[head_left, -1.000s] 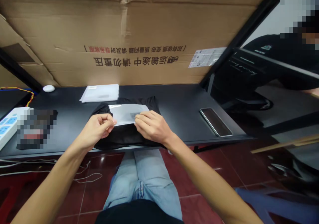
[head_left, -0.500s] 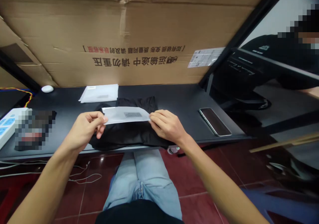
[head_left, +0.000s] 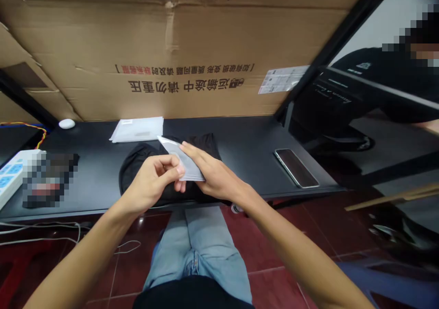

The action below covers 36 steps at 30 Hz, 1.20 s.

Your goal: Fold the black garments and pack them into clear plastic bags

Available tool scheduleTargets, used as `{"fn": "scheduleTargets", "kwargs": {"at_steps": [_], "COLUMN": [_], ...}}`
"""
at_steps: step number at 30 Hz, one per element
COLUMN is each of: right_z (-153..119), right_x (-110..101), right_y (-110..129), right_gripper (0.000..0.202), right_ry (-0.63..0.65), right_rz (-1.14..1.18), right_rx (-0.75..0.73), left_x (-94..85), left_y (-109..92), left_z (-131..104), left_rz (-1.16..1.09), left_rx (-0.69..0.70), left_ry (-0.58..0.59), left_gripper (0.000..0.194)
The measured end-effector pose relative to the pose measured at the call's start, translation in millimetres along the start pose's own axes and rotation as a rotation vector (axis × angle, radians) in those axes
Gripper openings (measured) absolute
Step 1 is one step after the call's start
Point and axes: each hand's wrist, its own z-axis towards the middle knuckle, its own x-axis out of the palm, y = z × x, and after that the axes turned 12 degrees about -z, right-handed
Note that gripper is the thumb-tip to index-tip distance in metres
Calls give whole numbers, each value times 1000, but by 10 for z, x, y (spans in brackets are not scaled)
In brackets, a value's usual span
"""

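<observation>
A thin, whitish plastic packet [head_left: 188,166] is tilted between my hands above a folded black cloth item [head_left: 132,160]. My left hand [head_left: 151,181] is closed, thumb and fingertips pinching the packet's near left edge. Along its right side lies my right hand [head_left: 219,176], fingers stretched over the upper edge and its thumb out of sight. The packet appears bent or folded, and its printed label does not show now. The cloth is partly covered by both hands. Behind it, other whitish packets [head_left: 137,129] lie on the black table [head_left: 247,149].
A phone [head_left: 296,168] lies at the table's right end. On the left are a power strip [head_left: 17,167], a blurred dark item [head_left: 50,181] and a small white object [head_left: 66,124]. A cardboard sheet [head_left: 206,39] stands behind. A person in black [head_left: 363,84] is at the right.
My left hand has moved right, bringing the hands close together. The packet, stretched flat before, is now tilted and bent. My right hand's fingers have straightened along it.
</observation>
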Motion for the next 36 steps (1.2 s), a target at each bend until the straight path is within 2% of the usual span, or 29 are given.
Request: {"fn": "scheduleTargets", "kwargs": {"at_steps": [2, 4, 7, 9, 13, 16, 19, 24, 36], "right_z": [43, 52, 6, -78, -352, -535, -623, -604, -448], "right_x": [-81, -234, -498, -606, -577, -484, -453, -467, -411], "right_y": [-55, -220, -684, -1110, -1971, -2355, -2461, -2506, -2955], "right_gripper": [85, 81, 84, 88, 90, 79, 77, 88, 88], "right_ry": [-21, -78, -182, -175, 79, 362, 518, 518, 520], "right_rz": [32, -11, -200, -370, -661, -647, -534, -536, -579], "right_rx": [18, 56, 143, 203, 383, 470, 478, 528, 543], "left_x": [35, -3, -138, -238, -382, -425, -428, -395, -334], "left_y": [-48, -69, 42, 209, 556, 703, 774, 825, 844], "left_z": [31, 41, 51, 67, 86, 62, 24, -10, -37], "left_rz": [85, 220, 564, 807, 1101, 1203, 1263, 1302, 1344], "left_rx": [91, 141, 167, 224, 283, 254, 234, 231, 253], "left_ry": [24, 60, 104, 126, 237, 226, 197, 158, 134], "left_gripper": [36, 32, 29, 32, 39, 45, 48, 48, 50]}}
